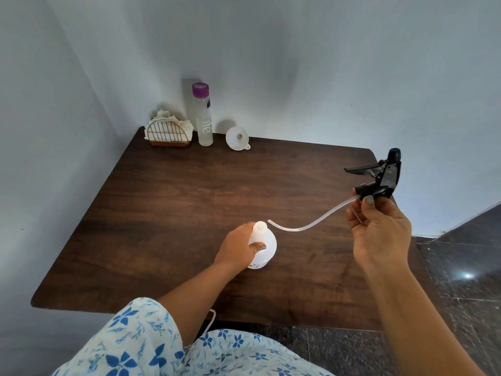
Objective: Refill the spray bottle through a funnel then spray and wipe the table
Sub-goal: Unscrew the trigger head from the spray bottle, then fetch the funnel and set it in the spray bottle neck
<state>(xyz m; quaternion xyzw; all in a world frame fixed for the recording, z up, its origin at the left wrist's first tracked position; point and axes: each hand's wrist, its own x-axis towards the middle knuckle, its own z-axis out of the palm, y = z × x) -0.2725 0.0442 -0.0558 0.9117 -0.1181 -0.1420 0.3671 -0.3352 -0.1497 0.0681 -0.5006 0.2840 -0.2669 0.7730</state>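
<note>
Head view: trigger sprayer off bottle.

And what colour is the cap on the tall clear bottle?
Purple. The cap shows best in the head view.

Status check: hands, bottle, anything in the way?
Left hand grips spray bottle, upright on table, neck open. Right hand holds trigger head, tube out. Funnel at far edge, unobstructed.

Table bears spray bottle, funnel, water bottle; napkin holder.
</note>
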